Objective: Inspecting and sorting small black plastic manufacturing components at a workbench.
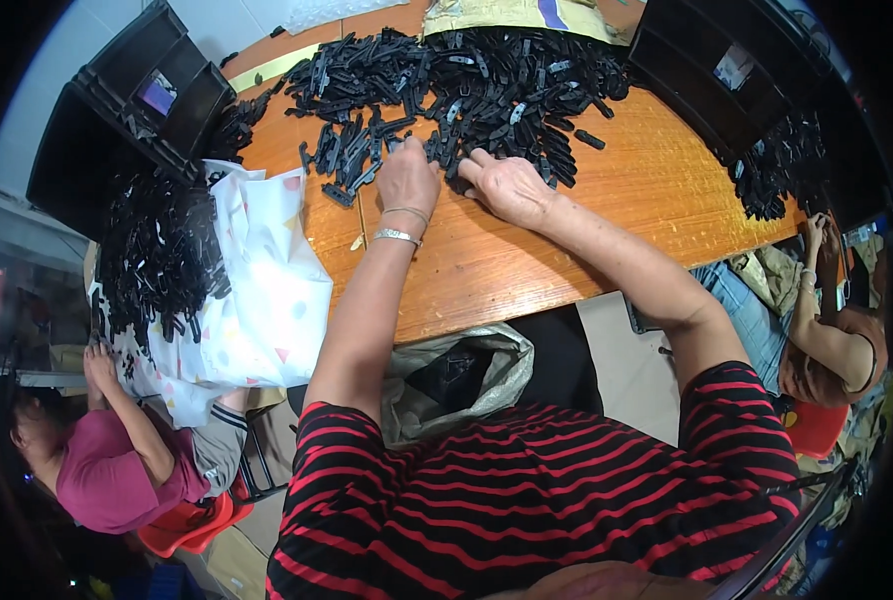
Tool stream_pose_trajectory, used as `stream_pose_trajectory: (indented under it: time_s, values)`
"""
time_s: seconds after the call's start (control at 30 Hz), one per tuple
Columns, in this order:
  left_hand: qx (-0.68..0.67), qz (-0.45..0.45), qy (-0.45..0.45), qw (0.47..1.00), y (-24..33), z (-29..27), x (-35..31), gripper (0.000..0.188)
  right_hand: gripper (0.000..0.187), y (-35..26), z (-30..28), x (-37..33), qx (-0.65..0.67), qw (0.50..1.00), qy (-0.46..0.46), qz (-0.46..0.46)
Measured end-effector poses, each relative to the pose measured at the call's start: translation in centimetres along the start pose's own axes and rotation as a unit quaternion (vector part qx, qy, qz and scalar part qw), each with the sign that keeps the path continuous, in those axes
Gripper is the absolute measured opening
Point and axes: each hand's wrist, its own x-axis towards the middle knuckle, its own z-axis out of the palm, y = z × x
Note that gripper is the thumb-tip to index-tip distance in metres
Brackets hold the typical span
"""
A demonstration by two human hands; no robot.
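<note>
A big heap of small, long black plastic pieces (467, 80) covers the far part of the wooden table (487, 260). My left hand (407, 182) is at the heap's near edge, fingers bent down and closed among the pieces; what they pinch is hidden. Just to its right, my right hand (509, 188) rests low with its fingers curled inward by the same edge. Whatever lies in those fingers is too small or covered to make out. Loose pieces (342, 190) lie left of my left hand, and one single piece (590, 139) lies apart on the right.
Black plastic bins (157, 90) stand at the left, another black bin (737, 70) at the right. A patterned white sheet (267, 270) bears another black heap. An open woven sack (512, 365) sits below the table edge. Co-workers sit left and right, hands at their heaps.
</note>
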Motion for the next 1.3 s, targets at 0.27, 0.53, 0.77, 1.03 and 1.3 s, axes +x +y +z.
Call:
stream_pose_trajectory:
  time_s: [0.27, 0.53, 0.77, 1.03, 1.3]
  values:
    - [-0.492, -0.122, -0.028, 0.861, -2.5, -1.4, -4.4, 0.021, 0.023, -1.9, -0.6, -0.7, 0.106, 0.987, 0.121, 0.017]
    - [-0.702, -0.177, -0.172, 0.668, -2.3, -7.3, -9.3, 0.024, 0.022, -6.4, -3.6, -0.1, 0.157, 0.976, 0.128, -0.077]
    - [-0.749, -0.133, -0.124, 0.637, -0.4, -9.8, -12.8, 0.033, 0.021, -8.5, -3.5, -1.1, 0.214, 0.967, 0.14, -0.021]
    - [-0.682, -0.13, 0.012, 0.72, 0.1, -8.2, -13.5, 0.031, 0.021, -10.4, -4.9, -1.5, 0.262, 0.96, 0.101, 0.017]
    - [-0.656, -0.08, -0.015, 0.75, 0.4, -8.6, -13.3, 0.031, 0.02, -9.9, -4.3, -1.7, 0.235, 0.964, 0.12, -0.014]
